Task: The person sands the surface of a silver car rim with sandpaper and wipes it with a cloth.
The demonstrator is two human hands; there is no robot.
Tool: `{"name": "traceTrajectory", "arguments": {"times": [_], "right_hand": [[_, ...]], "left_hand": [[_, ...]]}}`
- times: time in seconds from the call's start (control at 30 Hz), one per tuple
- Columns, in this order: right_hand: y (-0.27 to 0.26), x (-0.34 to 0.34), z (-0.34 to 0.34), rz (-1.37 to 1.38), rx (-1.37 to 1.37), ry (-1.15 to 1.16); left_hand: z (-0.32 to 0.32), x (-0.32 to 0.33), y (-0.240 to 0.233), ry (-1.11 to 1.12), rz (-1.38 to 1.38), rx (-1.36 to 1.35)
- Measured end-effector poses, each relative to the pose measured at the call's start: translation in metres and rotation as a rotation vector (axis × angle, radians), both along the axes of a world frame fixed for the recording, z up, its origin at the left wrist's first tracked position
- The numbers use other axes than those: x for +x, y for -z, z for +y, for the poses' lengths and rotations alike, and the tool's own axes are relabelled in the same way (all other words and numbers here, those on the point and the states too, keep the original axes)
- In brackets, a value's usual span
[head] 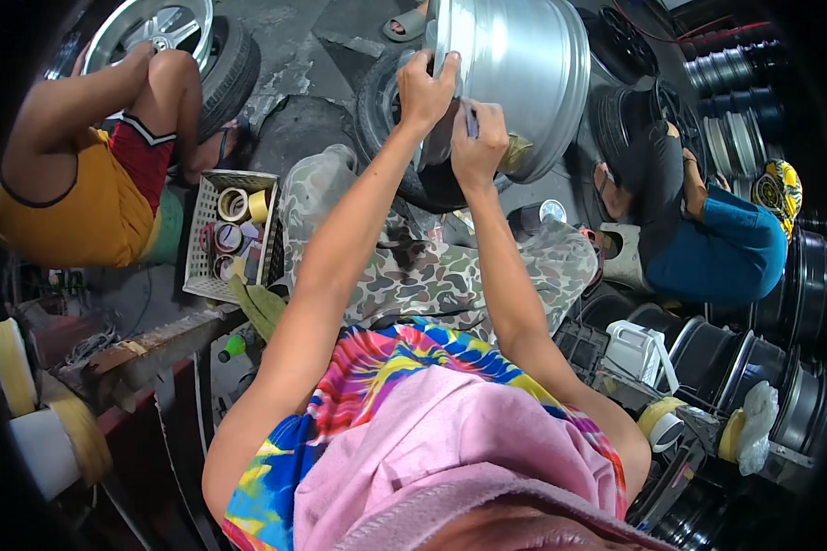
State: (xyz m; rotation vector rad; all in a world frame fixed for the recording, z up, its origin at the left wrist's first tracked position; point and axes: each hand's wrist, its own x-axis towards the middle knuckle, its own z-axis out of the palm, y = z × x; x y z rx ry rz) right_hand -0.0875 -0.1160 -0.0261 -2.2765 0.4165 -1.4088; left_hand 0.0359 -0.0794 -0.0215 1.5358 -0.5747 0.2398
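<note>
A silver alloy wheel rim (524,76) stands on its side before me, over a black tyre (375,103) on the floor. My left hand (427,89) is at the rim's near left edge, thumb and fingers curled about the lip. Just below it, my right hand (481,141) is closed on a small flat grey object (471,120), whose kind I cannot make out. A piece of yellowish masking material (517,153) clings to the barrel beside my right wrist. The wheel's face is mostly turned away or hidden by my hands.
At left, a plastic basket (196,234) holds tape rolls (233,204). A person in orange (76,206) handles another wheel (151,27); a person in blue (717,241) sits right. A dark cup (527,219) stands near my knee. Rims (706,358) line the right side.
</note>
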Motion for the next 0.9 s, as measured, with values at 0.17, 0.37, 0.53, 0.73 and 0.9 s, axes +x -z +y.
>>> {"name": "traceTrajectory", "arguments": {"times": [0.17, 0.37, 0.53, 0.73, 0.9], "right_hand": [[-0.016, 0.005, -0.008, -0.034, 0.095, 0.029], [-0.027, 0.023, -0.003, 0.006, 0.075, -0.014], [-0.037, 0.047, -0.019, -0.001, -0.059, 0.060], [-0.024, 0.032, 0.000, -0.025, -0.061, 0.093], [-0.040, 0.061, -0.025, 0.031, -0.127, 0.159]], "left_hand": [[0.019, -0.022, 0.019, 0.120, 0.067, -0.161], [0.019, -0.030, 0.045, 0.114, 0.243, -0.073], [0.012, -0.035, 0.042, 0.089, 0.199, 0.063], [0.013, -0.034, 0.049, 0.091, 0.145, -0.011], [0.008, -0.032, 0.047, 0.071, 0.121, 0.022]]}}
